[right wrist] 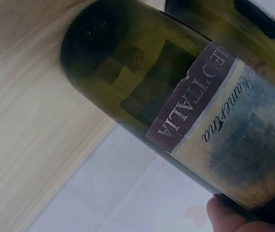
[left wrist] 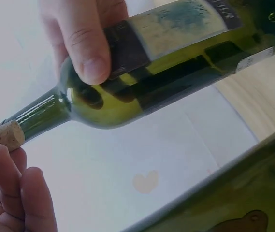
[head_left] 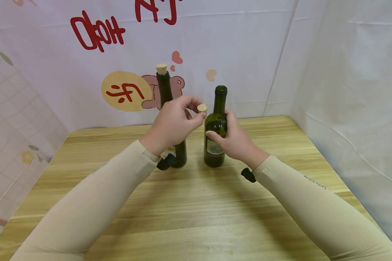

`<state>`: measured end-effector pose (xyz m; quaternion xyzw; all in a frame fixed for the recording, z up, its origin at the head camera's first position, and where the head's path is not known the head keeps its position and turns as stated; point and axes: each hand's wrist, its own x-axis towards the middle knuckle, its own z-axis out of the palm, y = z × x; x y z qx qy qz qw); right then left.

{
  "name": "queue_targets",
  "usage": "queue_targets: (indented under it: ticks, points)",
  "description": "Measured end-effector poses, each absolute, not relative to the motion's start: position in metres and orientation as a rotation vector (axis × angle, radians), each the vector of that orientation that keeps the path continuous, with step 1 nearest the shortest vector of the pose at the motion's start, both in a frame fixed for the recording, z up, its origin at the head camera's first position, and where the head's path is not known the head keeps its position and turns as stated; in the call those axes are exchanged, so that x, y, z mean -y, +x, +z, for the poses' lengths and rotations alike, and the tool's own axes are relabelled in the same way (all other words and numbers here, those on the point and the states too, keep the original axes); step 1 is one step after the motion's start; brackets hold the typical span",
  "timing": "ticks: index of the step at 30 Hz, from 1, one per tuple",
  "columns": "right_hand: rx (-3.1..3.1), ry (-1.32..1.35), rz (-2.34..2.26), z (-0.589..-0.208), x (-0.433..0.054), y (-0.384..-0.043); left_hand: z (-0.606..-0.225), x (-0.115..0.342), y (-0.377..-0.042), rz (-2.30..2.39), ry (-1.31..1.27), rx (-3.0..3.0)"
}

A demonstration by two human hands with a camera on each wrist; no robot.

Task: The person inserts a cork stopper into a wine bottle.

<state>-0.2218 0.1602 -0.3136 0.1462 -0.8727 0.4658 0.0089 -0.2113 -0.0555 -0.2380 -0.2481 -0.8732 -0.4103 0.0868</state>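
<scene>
Between the thumb and fingers of my left hand (head_left: 178, 117) is a pinched cork (head_left: 202, 107), held left of and lower than the bare mouth of a green wine bottle (head_left: 214, 154). My right hand (head_left: 236, 139) grips this bottle around its shoulder, thumb across the front, while the bottle stands upright on the table. In the left wrist view the cork (left wrist: 7, 136) overlaps the bottle neck (left wrist: 43, 113). The right wrist view shows the bottle's worn label (right wrist: 243, 145) and, low down, a bit of the right hand (right wrist: 229, 217).
A taller dark wine bottle (head_left: 164, 87) stands just left, partly behind my left hand, with a cork (head_left: 161, 69) in its mouth. The wooden table (head_left: 196, 217) ends at a printed white cloth (head_left: 241, 43) at the back. More white cloth hangs on both sides.
</scene>
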Motion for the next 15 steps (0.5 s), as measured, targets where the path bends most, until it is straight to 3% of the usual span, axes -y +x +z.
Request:
queue_targets:
  ticks: [15]
  points:
    - [2.694,0.484,1.43,-0.316,-0.161,-0.223,-0.218,0.045,-0.218,-1.247,-0.743,2.509]
